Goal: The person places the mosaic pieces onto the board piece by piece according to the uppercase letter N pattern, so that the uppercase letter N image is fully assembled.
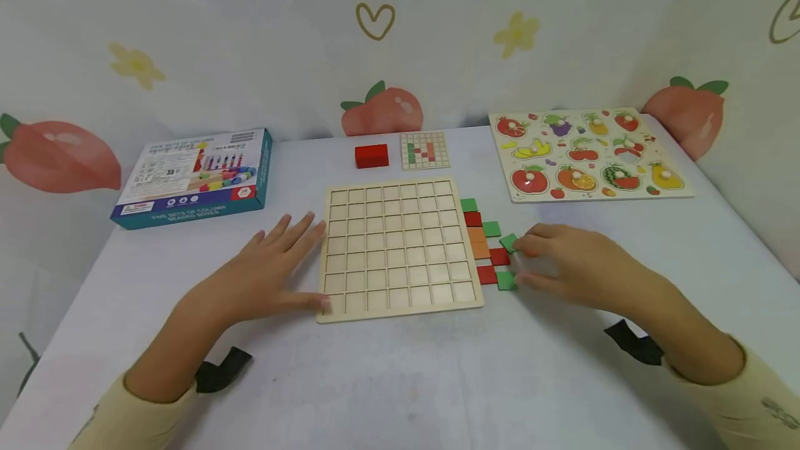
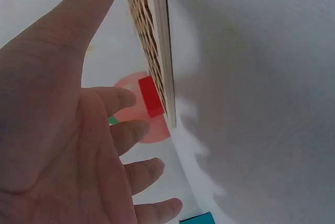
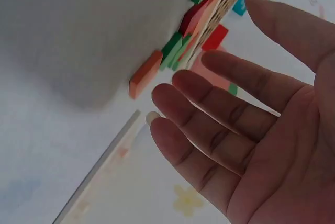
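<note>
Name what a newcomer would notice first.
First, the wooden grid board in the middle of the table, with a spread left hand at its left edge. Next, the green, red and orange tiles along its right side, by the right hand. Farther back, at the right, lies a fruit board.

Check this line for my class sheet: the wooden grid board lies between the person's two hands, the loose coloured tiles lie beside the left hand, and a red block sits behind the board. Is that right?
Not quite: the loose coloured tiles lie beside the right hand, not the left hand, as the head view shows. The wooden grid board and red block are as you say.
</note>
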`<control>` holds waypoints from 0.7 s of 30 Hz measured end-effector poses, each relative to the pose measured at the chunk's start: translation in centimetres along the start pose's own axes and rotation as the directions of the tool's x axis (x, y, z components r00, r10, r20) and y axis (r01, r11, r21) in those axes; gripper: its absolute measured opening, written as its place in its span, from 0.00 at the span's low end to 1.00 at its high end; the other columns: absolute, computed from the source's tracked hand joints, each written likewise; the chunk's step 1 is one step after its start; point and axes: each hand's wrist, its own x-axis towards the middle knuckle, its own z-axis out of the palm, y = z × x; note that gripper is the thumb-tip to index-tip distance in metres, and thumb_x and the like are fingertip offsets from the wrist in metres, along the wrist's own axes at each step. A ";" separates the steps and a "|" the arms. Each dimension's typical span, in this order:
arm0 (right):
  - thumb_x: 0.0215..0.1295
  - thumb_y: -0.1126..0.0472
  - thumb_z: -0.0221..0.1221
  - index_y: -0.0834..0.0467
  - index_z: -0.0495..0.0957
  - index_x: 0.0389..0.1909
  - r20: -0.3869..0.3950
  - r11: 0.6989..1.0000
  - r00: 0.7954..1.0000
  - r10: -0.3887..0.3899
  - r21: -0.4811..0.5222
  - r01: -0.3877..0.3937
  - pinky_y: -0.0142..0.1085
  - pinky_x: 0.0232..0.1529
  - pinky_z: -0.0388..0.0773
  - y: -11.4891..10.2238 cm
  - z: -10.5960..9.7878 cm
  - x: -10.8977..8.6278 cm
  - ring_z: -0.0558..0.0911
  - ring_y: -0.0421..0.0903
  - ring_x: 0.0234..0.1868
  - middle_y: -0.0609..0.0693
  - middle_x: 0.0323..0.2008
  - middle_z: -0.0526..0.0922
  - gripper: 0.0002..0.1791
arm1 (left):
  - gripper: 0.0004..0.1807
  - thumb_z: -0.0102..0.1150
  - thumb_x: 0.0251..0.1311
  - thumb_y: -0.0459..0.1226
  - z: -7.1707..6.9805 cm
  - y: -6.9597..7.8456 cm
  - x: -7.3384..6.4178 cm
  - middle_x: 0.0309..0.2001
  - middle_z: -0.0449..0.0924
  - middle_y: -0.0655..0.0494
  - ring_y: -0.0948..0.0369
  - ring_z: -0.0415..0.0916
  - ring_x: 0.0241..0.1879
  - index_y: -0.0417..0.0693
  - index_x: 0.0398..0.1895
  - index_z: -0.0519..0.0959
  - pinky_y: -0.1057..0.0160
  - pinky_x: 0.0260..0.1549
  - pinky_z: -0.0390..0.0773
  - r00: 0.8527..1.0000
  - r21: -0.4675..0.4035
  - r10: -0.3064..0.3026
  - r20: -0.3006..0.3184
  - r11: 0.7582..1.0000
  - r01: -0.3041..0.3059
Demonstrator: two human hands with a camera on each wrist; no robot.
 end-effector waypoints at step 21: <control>0.52 0.57 0.77 0.54 0.85 0.36 0.098 0.997 0.993 -0.061 0.060 0.056 0.35 0.34 0.79 -1.6 1.0 2.0 0.75 0.39 0.31 0.40 0.31 0.80 0.13 | 0.69 0.60 0.42 0.77 0.6 0.0 0.8 0.80 0.45 0.46 0.37 0.41 0.76 0.47 0.81 0.51 0.29 0.66 0.50 0.996 -0.101 0.052 0.066 0.994 -0.045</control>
